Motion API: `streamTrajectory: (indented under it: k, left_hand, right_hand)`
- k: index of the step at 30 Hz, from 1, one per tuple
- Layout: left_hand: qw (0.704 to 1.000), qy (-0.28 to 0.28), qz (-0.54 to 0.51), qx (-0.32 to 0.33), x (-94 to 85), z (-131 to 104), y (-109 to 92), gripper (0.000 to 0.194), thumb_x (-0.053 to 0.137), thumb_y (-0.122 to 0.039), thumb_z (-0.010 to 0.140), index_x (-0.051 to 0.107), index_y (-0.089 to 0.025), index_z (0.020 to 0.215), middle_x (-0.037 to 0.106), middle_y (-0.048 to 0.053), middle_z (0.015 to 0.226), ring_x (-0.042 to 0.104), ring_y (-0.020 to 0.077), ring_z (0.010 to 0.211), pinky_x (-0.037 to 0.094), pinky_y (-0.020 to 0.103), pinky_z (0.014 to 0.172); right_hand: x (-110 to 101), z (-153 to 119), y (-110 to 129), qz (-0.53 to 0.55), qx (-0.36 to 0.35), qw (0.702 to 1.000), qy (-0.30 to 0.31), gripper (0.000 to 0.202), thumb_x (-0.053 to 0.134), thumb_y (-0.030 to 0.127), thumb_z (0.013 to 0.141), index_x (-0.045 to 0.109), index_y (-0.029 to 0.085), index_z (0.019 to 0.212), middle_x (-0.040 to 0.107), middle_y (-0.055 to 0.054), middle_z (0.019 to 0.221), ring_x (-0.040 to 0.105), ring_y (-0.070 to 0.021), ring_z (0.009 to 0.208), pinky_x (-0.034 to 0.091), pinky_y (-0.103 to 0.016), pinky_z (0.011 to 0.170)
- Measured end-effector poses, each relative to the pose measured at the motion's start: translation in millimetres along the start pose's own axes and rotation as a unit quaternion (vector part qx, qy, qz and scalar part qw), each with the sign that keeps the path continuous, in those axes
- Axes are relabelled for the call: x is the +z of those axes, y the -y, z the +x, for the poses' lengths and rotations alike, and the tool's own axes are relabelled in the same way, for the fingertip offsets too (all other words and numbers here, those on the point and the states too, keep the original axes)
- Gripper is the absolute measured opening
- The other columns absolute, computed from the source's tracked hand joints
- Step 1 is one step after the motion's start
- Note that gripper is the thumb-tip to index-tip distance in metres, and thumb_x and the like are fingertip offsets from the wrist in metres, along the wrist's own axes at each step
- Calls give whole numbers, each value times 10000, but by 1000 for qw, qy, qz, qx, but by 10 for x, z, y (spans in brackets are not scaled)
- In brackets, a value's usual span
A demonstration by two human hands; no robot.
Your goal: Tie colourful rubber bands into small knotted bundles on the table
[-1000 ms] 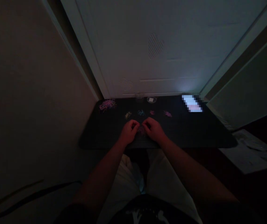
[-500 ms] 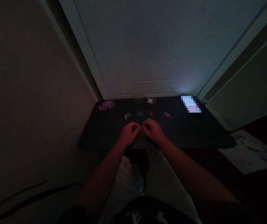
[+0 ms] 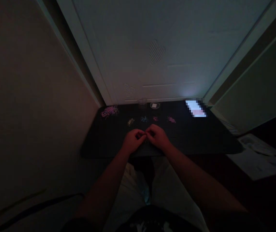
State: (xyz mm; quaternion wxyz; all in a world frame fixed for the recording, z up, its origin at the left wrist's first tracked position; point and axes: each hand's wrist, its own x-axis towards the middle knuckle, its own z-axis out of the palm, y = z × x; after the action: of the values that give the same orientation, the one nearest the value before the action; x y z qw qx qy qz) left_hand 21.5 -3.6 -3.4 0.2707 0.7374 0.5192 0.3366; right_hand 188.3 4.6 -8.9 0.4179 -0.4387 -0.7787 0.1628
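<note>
My left hand (image 3: pixel 133 140) and my right hand (image 3: pixel 157 136) meet over the front middle of a dark table (image 3: pixel 195 138). Thumb and forefinger of each are pinched together, their tips touching or nearly so. Whatever lies between them is too small and dark to make out. Just beyond the hands runs a row of little heaps of thin small pieces: a pale yellow heap (image 3: pixel 130 121), a blue heap (image 3: pixel 144 119), a small pink heap (image 3: pixel 155 119) and a pinkish-purple heap (image 3: pixel 171 119). A larger mixed pink and purple pile (image 3: pixel 110 111) lies at the far left.
At the back edge stand a clear round container (image 3: pixel 142 102) and a round clear lid (image 3: pixel 155 105) with a white square on it. A lit phone (image 3: pixel 195 108) lies back right. A white door (image 3: pixel 118 48) rises behind the table, and a wall (image 3: pixel 31 96) is at left.
My hands have come closer together, fingertips now meeting. My left hand has turned slightly, its thumb lower. The view has shifted a little.
</note>
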Motion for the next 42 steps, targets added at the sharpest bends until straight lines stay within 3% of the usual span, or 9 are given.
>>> streamTrajectory:
  k: [11,23,32,42]
  left_hand:
    - [1000,-14,4,2,8,16,33,153,579,-295,759,646,-164,798,641,14,717,544,113,627,417,236,572]
    - [1000,-9,-4,10,2,10,16,154,558,-306,775,621,-166,785,621,5,709,539,109,626,415,229,575]
    - [1000,-17,-16,-6,-7,1,-5,127,574,-287,754,601,-163,767,623,5,712,545,109,624,414,226,560]
    - [999,-13,-33,-4,-3,-1,16,85,559,-246,745,572,-163,734,587,-9,677,529,102,620,405,216,563]
  right_hand:
    - [-6,3,16,-8,8,1000,-6,51,518,157,764,545,190,735,534,-17,713,502,-144,683,383,-265,634]
    - [-4,31,-18,-10,92,992,-86,58,493,166,765,531,195,731,538,-16,700,494,-148,648,373,-271,612]
    - [12,12,-2,1,13,1000,9,60,522,155,763,567,190,747,543,-17,721,497,-143,687,379,-266,637]
    - [11,13,3,-24,10,1000,12,73,499,142,771,548,195,761,546,-25,748,502,-152,708,382,-269,658]
